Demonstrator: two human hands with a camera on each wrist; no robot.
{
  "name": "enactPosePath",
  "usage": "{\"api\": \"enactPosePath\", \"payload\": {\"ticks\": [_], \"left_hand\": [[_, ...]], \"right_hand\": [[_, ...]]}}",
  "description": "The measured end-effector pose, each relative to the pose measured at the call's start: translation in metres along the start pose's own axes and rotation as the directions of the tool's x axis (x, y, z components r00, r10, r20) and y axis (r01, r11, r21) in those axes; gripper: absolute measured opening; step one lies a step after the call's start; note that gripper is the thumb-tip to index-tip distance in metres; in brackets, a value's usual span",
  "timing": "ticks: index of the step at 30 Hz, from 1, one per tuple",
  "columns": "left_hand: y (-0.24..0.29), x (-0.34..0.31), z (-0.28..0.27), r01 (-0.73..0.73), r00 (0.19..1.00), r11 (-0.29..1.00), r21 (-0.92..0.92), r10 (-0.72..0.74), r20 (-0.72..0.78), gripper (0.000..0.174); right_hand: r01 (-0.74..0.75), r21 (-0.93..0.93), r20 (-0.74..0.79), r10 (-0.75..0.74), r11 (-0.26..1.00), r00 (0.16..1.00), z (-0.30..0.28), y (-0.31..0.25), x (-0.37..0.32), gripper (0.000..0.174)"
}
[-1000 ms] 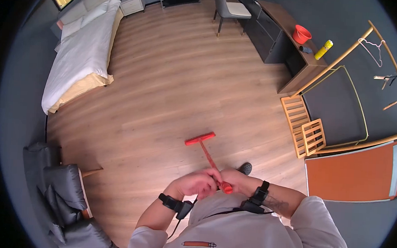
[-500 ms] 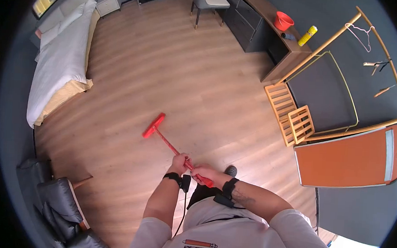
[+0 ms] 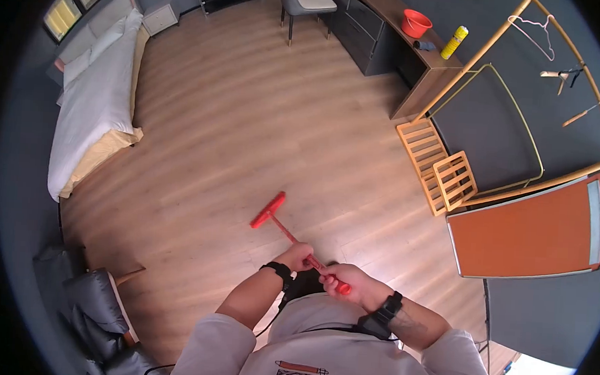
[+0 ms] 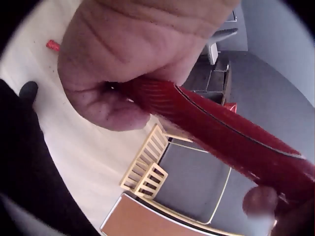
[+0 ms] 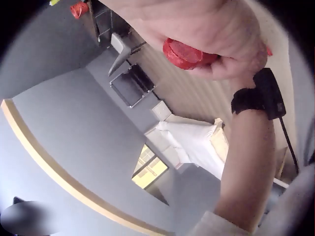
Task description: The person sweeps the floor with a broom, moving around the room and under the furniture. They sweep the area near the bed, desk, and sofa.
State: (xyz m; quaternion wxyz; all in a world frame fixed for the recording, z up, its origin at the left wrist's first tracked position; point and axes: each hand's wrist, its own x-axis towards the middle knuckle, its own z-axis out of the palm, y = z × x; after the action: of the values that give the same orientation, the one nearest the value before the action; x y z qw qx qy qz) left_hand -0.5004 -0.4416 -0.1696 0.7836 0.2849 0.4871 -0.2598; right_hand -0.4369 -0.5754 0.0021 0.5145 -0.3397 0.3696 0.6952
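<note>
swinging rightward across the floor since half a second ago, the bar of the red t-shaped tool point(image 3: 269, 210) is now sitting farther from the bed, out ahead of the hands! both fists are clamping on its handle: left hand point(image 3: 298, 257) curling round the shaft, right hand point(image 3: 344, 281) wrapping near the rounded end, fingers closing tight on each. up close, that handle is gleaming smooth and deep red, a thin dark line running lengthwise, ribs showing beside the left hand. underfoot, brown wood-grain floor point(image 3: 215, 115) is stretching wide, light glinting off its planks. over on the left, the bed point(image 3: 95, 153) is wearing a white cover with beige cloth spilling out at the foot, while a dark padded sofa point(image 3: 97, 302) is slouching nearer. on the right, a slatted wooden rack point(image 3: 420, 156) is standing by the wall, an orange board point(image 3: 525, 226) leaning close by. up on the brown desk point(image 3: 382, 36), the red bucket point(image 3: 417, 25) is facing mouth up, its contents proving too small to tell, and a yellow can point(image 3: 455, 43) is standing near it.
</note>
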Motion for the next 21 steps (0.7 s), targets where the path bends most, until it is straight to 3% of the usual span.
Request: {"api": "enactPosePath", "payload": {"ticks": [2,4,6,8,10,13,15,16,18,19,21], "left_hand": [[-0.013,-0.005,0.017,0.014,1.0,0.999,0.031,-0.014,-0.012,0.007],[-0.026,-0.014,0.032,-0.008,0.998,0.987,-0.159,0.017,0.057,0.012],[-0.034,-0.025,0.048,-0.034,0.999,0.992,-0.118,0.038,0.033,0.009],[-0.042,-0.034,0.058,-0.094,0.996,0.989,-0.111,0.093,-0.013,0.01],[-0.049,-0.029,0.052,-0.1,0.995,0.987,-0.129,0.101,0.002,0.009],[-0.044,-0.035,0.048,-0.131,0.985,0.99,-0.059,0.123,-0.119,0.008],[-0.034,-0.047,0.045,-0.232,0.935,0.962,-0.141,0.182,-0.303,0.012],[-0.027,-0.049,0.039,-0.245,0.933,0.96,-0.132,0.197,-0.301,0.012],[-0.021,-0.051,0.013,-0.327,0.894,0.932,-0.155,0.252,-0.369,0.011],[-0.019,-0.048,-0.008,-0.397,0.909,0.881,-0.259,0.338,-0.243,0.008],[-0.009,-0.044,-0.03,-0.416,0.888,0.874,-0.251,0.33,-0.321,0.009]], "right_hand": [[0.011,-0.056,-0.026,-0.013,0.998,1.0,-0.008,0.007,-0.02,0.008],[-0.007,-0.127,-0.042,0.002,0.992,0.999,-0.016,0.014,-0.037,0.005],[0.029,-0.262,-0.038,-0.04,0.965,0.998,-0.021,0.019,-0.051,0.005],[0.042,-0.274,0.003,-0.043,0.961,0.999,-0.033,0.022,-0.055,0.006],[0.05,-0.272,0.042,-0.04,0.961,0.998,-0.044,0.024,-0.058,0.007],[0.084,-0.335,0.074,-0.063,0.938,0.995,-0.045,0.027,-0.062,0.007],[0.156,-0.343,0.086,-0.135,0.926,0.987,-0.038,0.034,-0.066,0.008],[0.171,-0.346,0.096,-0.146,0.922,0.985,-0.036,0.035,-0.063,0.008],[0.037,-0.237,0.277,0.031,0.971,0.96,-0.033,0.041,-0.053,0.009],[0.112,-0.258,0.294,-0.032,0.96,0.955,-0.024,0.048,-0.048,0.008],[0.096,-0.231,0.262,-0.033,0.968,0.965,-0.003,0.054,-0.03,0.007]]}}
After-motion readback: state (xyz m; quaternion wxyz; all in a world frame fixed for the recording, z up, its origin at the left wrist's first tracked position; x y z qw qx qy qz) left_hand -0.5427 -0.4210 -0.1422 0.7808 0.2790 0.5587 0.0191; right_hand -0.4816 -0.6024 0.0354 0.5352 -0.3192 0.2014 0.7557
